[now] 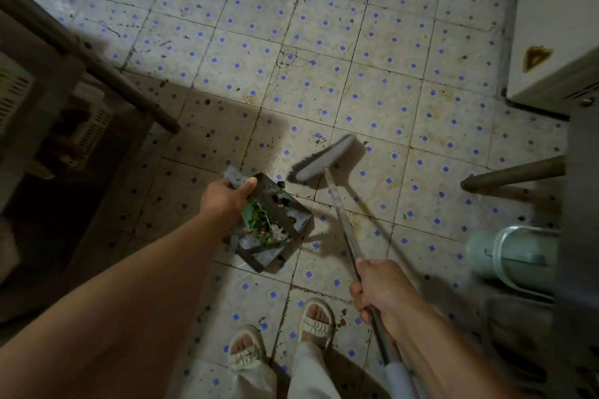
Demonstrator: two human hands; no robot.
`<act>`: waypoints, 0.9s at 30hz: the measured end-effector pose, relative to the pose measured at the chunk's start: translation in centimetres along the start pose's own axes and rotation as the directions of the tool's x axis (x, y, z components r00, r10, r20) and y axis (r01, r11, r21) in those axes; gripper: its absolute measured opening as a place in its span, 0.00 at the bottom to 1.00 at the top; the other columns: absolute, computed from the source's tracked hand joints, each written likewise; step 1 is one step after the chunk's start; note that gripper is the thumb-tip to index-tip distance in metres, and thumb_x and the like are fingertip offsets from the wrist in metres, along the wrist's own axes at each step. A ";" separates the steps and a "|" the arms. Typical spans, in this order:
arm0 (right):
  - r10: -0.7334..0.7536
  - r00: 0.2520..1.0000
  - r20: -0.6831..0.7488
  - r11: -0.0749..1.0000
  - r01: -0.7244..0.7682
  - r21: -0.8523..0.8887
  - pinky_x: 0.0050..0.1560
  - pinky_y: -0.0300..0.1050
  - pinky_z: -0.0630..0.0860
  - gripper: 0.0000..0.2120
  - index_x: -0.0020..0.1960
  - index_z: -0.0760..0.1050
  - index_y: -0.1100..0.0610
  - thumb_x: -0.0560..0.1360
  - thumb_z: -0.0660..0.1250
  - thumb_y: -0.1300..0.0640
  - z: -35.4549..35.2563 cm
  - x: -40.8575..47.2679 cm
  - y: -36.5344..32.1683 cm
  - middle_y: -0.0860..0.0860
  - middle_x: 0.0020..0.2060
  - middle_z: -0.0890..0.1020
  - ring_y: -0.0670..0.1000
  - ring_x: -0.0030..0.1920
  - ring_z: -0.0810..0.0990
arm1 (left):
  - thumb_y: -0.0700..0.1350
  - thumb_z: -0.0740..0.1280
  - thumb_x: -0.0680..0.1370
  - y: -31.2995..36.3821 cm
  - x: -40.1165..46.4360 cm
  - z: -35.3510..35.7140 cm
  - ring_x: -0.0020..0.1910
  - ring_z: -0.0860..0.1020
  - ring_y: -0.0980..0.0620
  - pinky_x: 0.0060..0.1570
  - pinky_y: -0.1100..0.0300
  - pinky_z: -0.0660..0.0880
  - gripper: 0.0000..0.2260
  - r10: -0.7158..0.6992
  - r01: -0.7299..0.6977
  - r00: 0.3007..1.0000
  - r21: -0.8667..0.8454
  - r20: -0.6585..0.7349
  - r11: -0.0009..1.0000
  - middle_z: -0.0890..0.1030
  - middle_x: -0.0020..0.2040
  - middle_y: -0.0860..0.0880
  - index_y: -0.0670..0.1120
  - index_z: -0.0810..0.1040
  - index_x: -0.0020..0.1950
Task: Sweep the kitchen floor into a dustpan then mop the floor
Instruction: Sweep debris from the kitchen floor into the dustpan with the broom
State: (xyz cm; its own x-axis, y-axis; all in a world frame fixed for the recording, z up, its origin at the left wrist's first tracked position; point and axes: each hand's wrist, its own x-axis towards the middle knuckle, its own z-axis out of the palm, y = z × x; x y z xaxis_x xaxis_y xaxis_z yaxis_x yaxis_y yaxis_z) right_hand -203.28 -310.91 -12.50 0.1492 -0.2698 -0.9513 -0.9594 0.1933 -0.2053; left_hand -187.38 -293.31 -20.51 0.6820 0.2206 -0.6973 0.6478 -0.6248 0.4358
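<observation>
Taking the dustpan as the landmark, far to its left a dim shelf unit holds pale slotted baskets, and a grey metal leg slants down to the tiled floor up and left of the pan. The left hand grips the dustpan by its upper left edge, thumb laid over the rim and fingers curled beneath; the dark pan sits low over the tiles, tilted, and carries a heap of green scraps and pale crumbs. Just right of the pan's top corner the grey broom head rests its bristles on the floor, a few dark bits lying between the two. The broom handle runs down and right from the head, passing close by the pan's right corner, into the right hand, which is closed round it in a full fist. Below the pan two feet in cream sandals stand on the blue-dotted tiles. Further right a second metal leg reaches in, with a pale green appliance beneath it. Up and far right of the pan stands a white cabinet bearing a yellow-brown patch; no writing on it or anywhere else can be read.
</observation>
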 end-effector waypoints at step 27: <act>0.075 0.990 0.120 0.987 -0.057 -0.150 0.19 0.36 0.61 0.12 0.39 0.66 0.53 0.82 0.56 0.57 -0.4 -1.4 1.8 0.53 0.30 0.70 0.46 0.19 0.66 | 0.57 0.67 0.76 0.0 0.9 -0.8 0.41 0.75 0.46 0.40 0.57 0.70 0.17 0.012 -0.014 0.999 -0.037 -0.051 0.999 0.77 0.43 0.45 0.42 0.77 0.48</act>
State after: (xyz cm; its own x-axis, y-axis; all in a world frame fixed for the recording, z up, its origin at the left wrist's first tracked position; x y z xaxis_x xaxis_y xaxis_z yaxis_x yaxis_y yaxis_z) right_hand -205.34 -310.56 -11.46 0.1040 -0.1397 -0.9847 -0.9914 0.0644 -0.1138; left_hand -186.50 -292.47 -20.70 0.7062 0.2510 -0.6620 0.6503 -0.5999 0.4662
